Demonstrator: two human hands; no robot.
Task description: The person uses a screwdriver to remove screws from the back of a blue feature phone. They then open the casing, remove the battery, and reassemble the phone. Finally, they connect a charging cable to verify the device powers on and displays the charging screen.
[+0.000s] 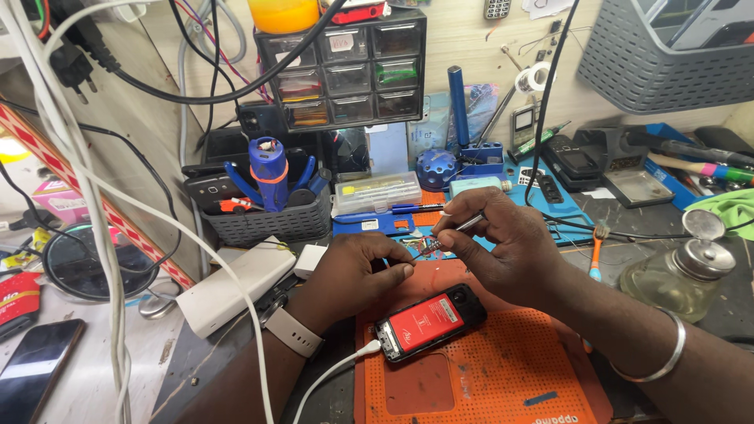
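A right hand pinches a pair of tweezers by the shaft, their tips angled down toward a small part that the left hand steadies with fingers curled shut around it; whether the tips touch the part cannot be told. Both hands hover just behind a small phone, which lies back-up with its cover off and a red battery showing, a white cable plugged into its near end. The phone rests on an orange work mat on the table. Beyond the phone stand a grey basket of tools and a small drawer cabinet; to its right sits a glass bottle. The work appears to be at the fine-placement stage, calling for a steady, precise grip.
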